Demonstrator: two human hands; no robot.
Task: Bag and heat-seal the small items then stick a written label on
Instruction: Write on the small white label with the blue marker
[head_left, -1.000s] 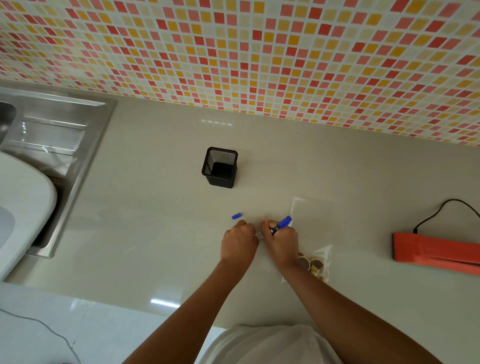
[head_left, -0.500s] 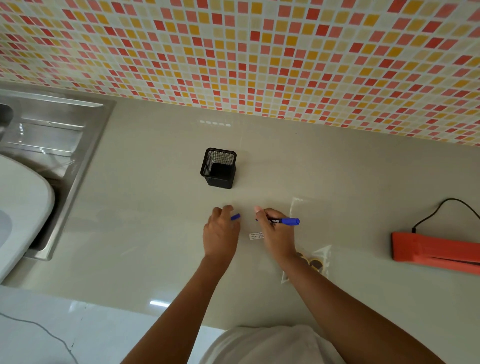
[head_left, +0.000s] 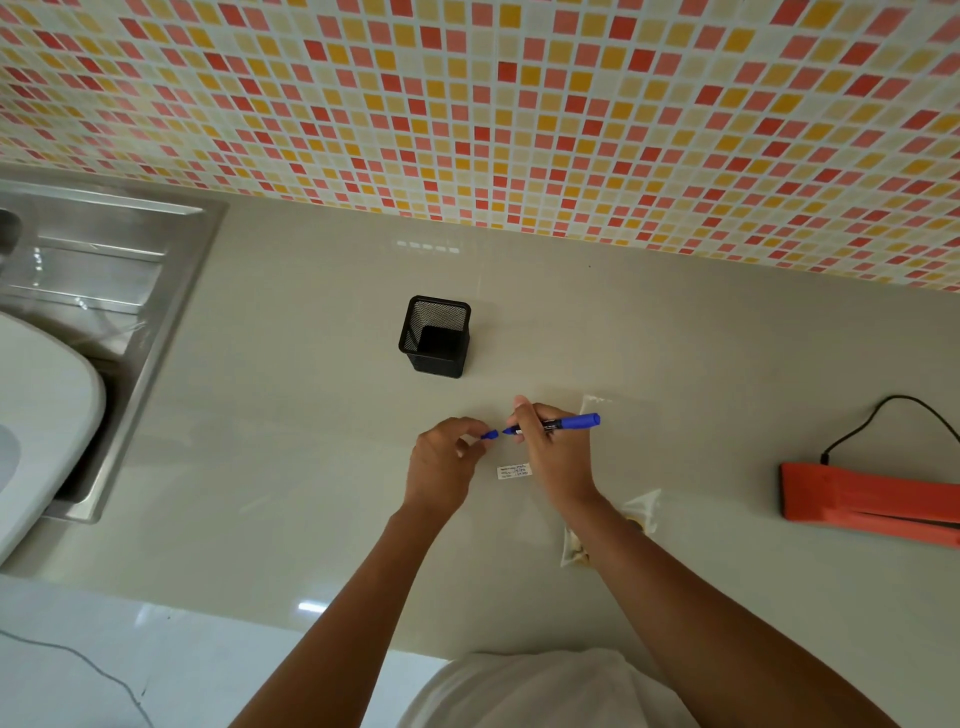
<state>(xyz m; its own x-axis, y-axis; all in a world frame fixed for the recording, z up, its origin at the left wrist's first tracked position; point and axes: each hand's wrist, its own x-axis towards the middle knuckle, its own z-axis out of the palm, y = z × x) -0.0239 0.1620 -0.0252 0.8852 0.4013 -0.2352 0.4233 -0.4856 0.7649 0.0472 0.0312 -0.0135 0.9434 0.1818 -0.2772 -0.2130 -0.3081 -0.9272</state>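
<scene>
Nearest, at five o'clock from the hands and partly under the right forearm: clear bag (head_left: 643, 512), flat on the worktop (head_left: 311, 467), small round items bunched in the near end. Mostly hidden, so possibly sealed already, but no telling. Long axis about six to twelve. Light, limp, slippery film; best taken by an empty corner rather than through the lumpy contents.

Just beyond, between the wrists: small white label (head_left: 513, 471), flat on the worktop, lines of writing on it, long axis nine to three, touched by neither hand. Feather-light, apt to curl and cling; best lifted by one short end in a fingertip pinch.

Then the left hand (head_left: 441, 462), grip pinching a blue cap (head_left: 490, 434) at the fingertips. Opposite, the right hand (head_left: 556, 452), grip curled round a blue marker (head_left: 566, 423). Marker level, long axis nine to three, tip toward nine, aimed at the cap with a slight gap between. Rigid, light, easy to steer. By the look of it, writing done, capping in hand, sticking not yet done.

Farther out at three o'clock: orange heat sealer (head_left: 862, 501), cable (head_left: 893, 415) curving off toward one. At twelve: black mesh pen pot (head_left: 436, 338), upright. At ten: steel sink (head_left: 104, 270). Farthest: mosaic-tiled wall (head_left: 467, 104).
</scene>
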